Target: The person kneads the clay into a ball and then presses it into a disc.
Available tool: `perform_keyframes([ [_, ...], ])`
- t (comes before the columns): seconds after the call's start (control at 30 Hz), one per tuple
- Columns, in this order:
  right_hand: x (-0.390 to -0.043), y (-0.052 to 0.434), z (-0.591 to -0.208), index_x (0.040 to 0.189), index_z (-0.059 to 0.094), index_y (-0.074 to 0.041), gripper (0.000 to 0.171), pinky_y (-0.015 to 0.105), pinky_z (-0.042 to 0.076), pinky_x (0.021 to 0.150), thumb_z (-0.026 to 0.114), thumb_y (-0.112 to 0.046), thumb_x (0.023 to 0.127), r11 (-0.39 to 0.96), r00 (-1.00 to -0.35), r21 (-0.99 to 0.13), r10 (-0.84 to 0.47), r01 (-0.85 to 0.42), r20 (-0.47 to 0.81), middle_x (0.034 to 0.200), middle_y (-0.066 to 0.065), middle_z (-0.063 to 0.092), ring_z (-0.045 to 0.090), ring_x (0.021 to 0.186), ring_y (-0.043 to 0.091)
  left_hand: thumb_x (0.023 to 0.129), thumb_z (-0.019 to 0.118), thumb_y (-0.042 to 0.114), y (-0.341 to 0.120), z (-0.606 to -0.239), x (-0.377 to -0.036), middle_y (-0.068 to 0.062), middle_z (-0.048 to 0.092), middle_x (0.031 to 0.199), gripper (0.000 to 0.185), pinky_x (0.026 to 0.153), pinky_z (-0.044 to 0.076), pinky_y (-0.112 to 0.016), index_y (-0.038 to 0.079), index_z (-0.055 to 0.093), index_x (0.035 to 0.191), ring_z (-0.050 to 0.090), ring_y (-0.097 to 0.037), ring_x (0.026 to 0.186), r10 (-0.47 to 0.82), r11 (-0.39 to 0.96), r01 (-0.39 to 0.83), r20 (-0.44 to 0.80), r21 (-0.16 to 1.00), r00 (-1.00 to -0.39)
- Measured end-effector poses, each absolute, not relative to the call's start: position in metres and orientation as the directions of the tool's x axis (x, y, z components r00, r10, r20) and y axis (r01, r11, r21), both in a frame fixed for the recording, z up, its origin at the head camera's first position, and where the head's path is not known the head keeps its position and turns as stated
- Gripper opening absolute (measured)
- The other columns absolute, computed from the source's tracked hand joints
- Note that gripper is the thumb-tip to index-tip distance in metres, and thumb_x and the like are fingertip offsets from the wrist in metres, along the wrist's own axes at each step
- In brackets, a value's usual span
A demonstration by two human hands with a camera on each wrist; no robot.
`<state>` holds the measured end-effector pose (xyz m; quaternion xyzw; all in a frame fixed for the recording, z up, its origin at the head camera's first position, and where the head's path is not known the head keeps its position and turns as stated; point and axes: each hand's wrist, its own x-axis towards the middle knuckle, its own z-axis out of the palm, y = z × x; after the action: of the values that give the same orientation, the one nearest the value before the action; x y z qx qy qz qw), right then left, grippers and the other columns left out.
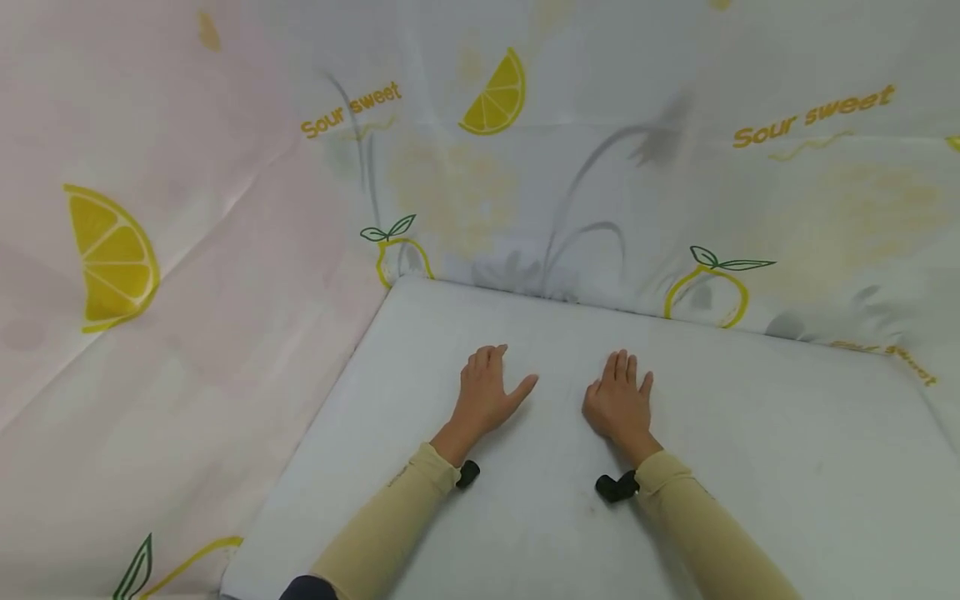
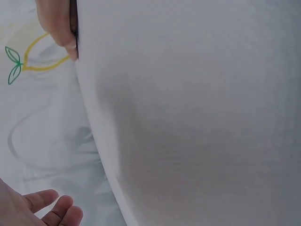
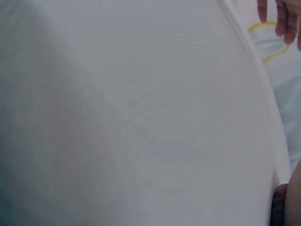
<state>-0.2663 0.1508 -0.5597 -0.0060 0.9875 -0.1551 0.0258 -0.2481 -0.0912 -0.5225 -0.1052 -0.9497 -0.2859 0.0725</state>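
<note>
In the head view, both hands are over a white tabletop [image 1: 532, 533], with nothing held in either. The left hand [image 1: 483, 392] has its thumb spread away from its fingers, which point toward the back edge. To its right, the right hand [image 1: 621, 404] lies palm down with its fingers extended forward. A gap separates the two hands. Whether the palms touch the surface cannot be made out. Relaxed fingers of the left hand [image 2: 44, 209] appear at the lower left of the left wrist view. Only a small part of the right hand [image 3: 294, 202] enters the right wrist view.
A cloth backdrop [image 1: 585, 208] printed with lemons and "Sour sweet" lettering rises behind the table's back edge and along its left side. Small black devices [image 1: 617, 487] sit at both wrists, beside the beige sleeves [image 1: 397, 517]. Soft shadows fall on the backdrop.
</note>
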Motion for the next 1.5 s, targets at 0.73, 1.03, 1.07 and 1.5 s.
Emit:
perform_keyframes([
  [0.73, -0.29, 0.147, -0.564, 0.16, 0.006, 0.007, 0.067, 0.068, -0.005, 0.116, 0.027, -0.024, 0.104, 0.947, -0.999, -0.32, -0.017, -0.002, -0.044, 0.165, 0.03, 0.003, -0.002, 0.153, 0.047, 0.098, 0.055, 0.061, -0.11, -0.524, -0.27, -0.019, 0.046, 0.14, 0.08, 0.11, 0.035, -0.054, 0.0, 0.042, 0.149, 0.043, -0.035, 0.13, 0.133, 0.816, 0.228, 0.212, 0.531, -0.968],
  [1.03, -0.29, 0.14, -0.585, 0.158, -0.002, 0.01, 0.084, 0.065, -0.012, 0.116, 0.035, -0.045, 0.106, 0.92, -0.993, -0.391, -0.035, 0.014, -0.117, 0.166, 0.03, -0.003, -0.006, 0.153, 0.046, 0.098, 0.055, 0.06, -0.116, -0.535, -0.275, -0.018, 0.047, 0.139, 0.079, 0.108, 0.036, -0.054, 0.0, 0.043, 0.148, 0.043, -0.036, 0.13, 0.141, 0.834, 0.219, 0.187, 0.507, -0.972],
  [1.07, -0.292, 0.14, -0.584, 0.158, -0.002, 0.01, 0.086, 0.065, -0.011, 0.116, 0.036, -0.047, 0.106, 0.918, -0.993, -0.397, -0.036, 0.01, -0.109, 0.166, 0.03, -0.003, -0.005, 0.153, 0.046, 0.098, 0.055, 0.06, -0.117, -0.534, -0.278, -0.019, 0.047, 0.138, 0.078, 0.109, 0.035, -0.054, 0.0, 0.042, 0.148, 0.043, -0.036, 0.13, 0.142, 0.836, 0.223, 0.195, 0.501, -0.97],
  [1.5, -0.308, 0.146, -0.55, 0.159, 0.007, 0.008, 0.088, 0.068, -0.002, 0.117, 0.028, -0.059, 0.107, 0.895, -0.996, -0.446, -0.061, -0.026, -0.064, 0.165, 0.031, 0.005, 0.002, 0.152, 0.048, 0.1, 0.054, 0.059, -0.125, -0.528, -0.299, -0.019, 0.046, 0.14, 0.078, 0.109, 0.036, -0.054, -0.001, 0.042, 0.148, 0.043, -0.036, 0.13, 0.127, 0.865, 0.221, 0.229, 0.45, -0.965],
])
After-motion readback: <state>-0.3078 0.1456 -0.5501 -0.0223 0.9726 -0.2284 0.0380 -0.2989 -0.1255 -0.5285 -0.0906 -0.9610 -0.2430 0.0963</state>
